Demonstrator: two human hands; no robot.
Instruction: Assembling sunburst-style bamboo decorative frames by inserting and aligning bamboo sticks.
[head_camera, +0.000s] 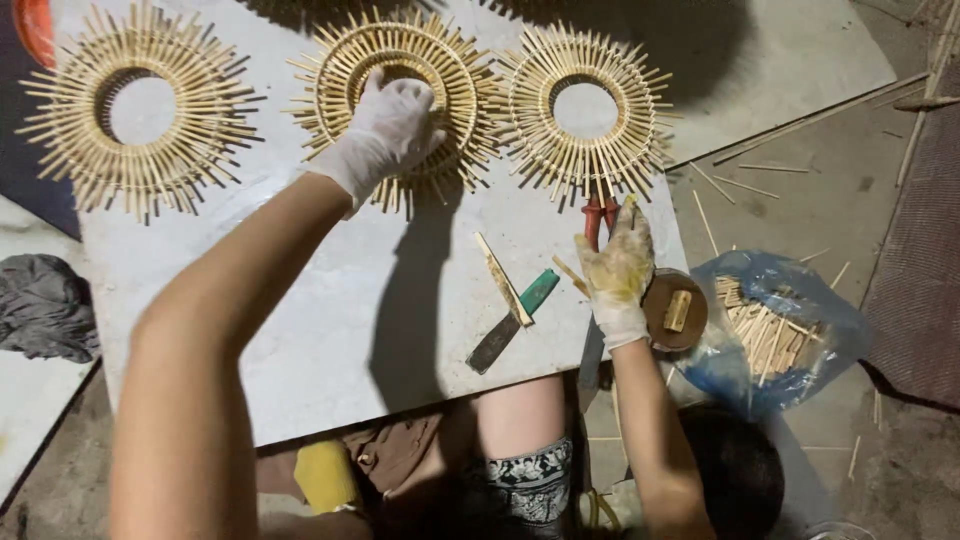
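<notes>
While the white-gloved left hand (392, 128) pressed spread fingers on the middle round bamboo-stick sunburst frame (400, 95) at twelve o'clock, the stained-gloved right hand (615, 270) pinched a thin bamboo sliver (570, 275), which looked liable to snap.

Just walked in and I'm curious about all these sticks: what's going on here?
A person in pale gloves works at a grey board bearing three sunburst rings of bamboo sticks. The left hand presses on the middle ring; the right hand pinches a short stick near the right ring. A green-handled knife lies between, and a blue bag of sticks sits right of the board.
</notes>
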